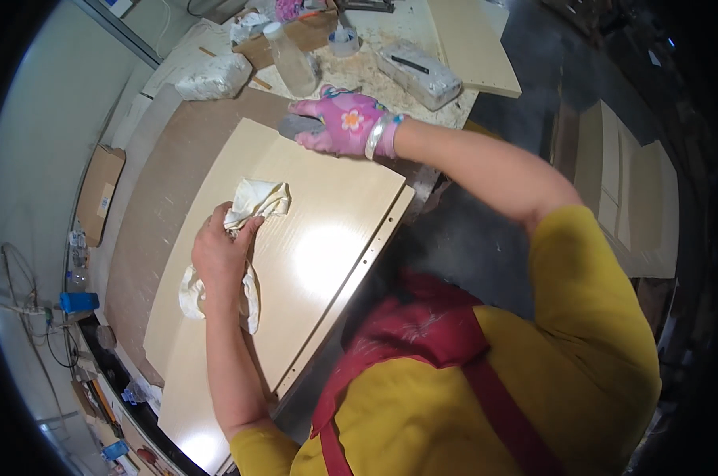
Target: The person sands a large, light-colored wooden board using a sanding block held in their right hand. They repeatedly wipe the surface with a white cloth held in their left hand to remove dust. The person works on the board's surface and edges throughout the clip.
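My bare left hand (220,250) is closed on a crumpled white cloth (257,198), which lies bunched on a pale, glossy wooden panel (303,190). Part of the cloth trails out below the wrist. At the panel's far edge, my right hand (347,123) wears a pink floral glove with a shiny band round the wrist. Its thumb and fingers grip a grey block-like pad (298,125), whose exact kind I cannot make out. Beneath the top panel, another pale panel (367,262) shows along the near right edge, with small drilled holes.
Behind the panels stand a translucent bottle (290,59), a roll of tape (343,41) and a wrapped white package (214,77). A plastic-wrapped block (419,73) carries a black knife (409,64). Another pale board (474,47) lies at the far right; more panels (624,190) are stacked beyond.
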`<state>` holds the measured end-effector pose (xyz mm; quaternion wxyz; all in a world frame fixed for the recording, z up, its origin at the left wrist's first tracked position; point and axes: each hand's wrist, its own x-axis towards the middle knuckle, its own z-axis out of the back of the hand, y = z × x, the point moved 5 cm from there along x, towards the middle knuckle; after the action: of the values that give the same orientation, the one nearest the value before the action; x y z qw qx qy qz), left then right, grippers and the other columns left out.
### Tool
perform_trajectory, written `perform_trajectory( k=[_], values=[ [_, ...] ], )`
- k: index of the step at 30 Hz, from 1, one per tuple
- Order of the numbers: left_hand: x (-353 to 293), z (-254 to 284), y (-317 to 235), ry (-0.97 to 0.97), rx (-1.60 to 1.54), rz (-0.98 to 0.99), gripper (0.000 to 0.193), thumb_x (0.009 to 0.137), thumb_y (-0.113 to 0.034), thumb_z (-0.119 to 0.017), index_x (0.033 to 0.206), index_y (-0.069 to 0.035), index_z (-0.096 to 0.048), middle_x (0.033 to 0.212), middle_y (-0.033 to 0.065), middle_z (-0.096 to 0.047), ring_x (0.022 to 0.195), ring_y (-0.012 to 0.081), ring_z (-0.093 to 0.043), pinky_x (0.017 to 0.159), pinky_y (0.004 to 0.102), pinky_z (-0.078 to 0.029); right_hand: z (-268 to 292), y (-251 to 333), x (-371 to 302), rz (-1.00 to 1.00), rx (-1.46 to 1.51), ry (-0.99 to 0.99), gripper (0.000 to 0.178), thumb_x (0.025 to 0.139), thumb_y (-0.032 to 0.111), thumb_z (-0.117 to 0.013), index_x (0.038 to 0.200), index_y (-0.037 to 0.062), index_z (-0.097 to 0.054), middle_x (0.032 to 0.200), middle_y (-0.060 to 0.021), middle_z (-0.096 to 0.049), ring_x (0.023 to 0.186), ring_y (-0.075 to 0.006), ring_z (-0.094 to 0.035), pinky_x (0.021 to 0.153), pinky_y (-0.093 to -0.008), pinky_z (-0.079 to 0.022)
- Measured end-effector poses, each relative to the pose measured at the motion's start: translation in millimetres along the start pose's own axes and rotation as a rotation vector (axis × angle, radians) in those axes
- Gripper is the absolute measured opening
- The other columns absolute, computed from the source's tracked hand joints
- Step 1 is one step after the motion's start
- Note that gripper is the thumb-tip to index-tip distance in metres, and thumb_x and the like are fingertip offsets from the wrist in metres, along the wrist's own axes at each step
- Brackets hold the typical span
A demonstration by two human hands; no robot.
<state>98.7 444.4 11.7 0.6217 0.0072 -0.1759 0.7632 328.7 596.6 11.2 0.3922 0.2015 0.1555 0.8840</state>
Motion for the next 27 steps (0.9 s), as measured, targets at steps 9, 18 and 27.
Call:
perform_trajectory(
  k=[9, 18, 27],
  values=[
    [-5, -1, 3, -0.05, -0.01, -0.068, 0.055, 0.079, -0.05, -0.076, 0.114, -0.01, -0.067, 0.094, 0.0122, -0.07, 0.087, 0.0324, -0.067, 0.075, 0.041, -0.053, 19, 10, -59, -0.053, -0.153, 0.127, 0.066, 0.089, 0.057, -0.054, 0.141, 0.0163, -0.051, 0.116, -0.0225, -0.058, 0.109, -0.0375, -0.062, 0.095, -0.0427, -0.05],
    [-10, 0, 11, -0.043, -0.012, -0.004, 0.054, 0.078, -0.05, -0.077, 0.111, -0.008, -0.069, 0.096, 0.0139, -0.07, 0.088, 0.0331, -0.067, 0.076, 0.0414, -0.053, 37, 24, 5, -0.023, -0.192, 0.311, 0.069, 0.086, 0.058, -0.055, 0.138, 0.0132, -0.056, 0.111, -0.026, -0.066, 0.105, -0.0384, -0.065, 0.095, -0.0431, -0.05],
    [-9, 2, 7, -0.126, 0.004, -0.096, 0.049, 0.078, -0.047, -0.077, 0.109, -0.009, -0.07, 0.085, 0.0128, -0.068, 0.08, 0.0321, -0.066, 0.07, 0.0414, -0.053, -7, -22, 86, -0.029, -0.164, 0.244, 0.069, 0.088, 0.059, -0.054, 0.137, 0.0102, -0.055, 0.121, -0.0197, -0.066, 0.107, -0.0339, -0.066, 0.097, -0.0413, -0.049]
  ],
)
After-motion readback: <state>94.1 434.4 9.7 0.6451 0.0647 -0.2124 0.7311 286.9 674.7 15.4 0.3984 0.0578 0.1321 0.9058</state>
